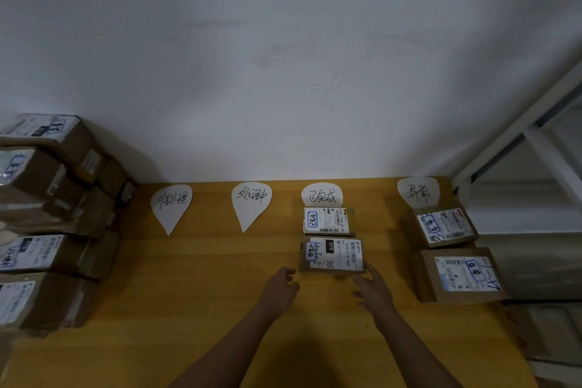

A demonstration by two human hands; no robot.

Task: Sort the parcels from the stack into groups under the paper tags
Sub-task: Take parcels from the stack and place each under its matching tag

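A yellow table bears four paper tags, four parcels and a stack.

Left hand, bare, right hand, bare, both forearms bare down to the lower edge of view

Dim, flat lighting; wall beyond the fingers is looking grey. Wide-angle lens is bending the edges. Stack far left of the fingers is showing blurred; surface is looking darkest nearer than the fingers.
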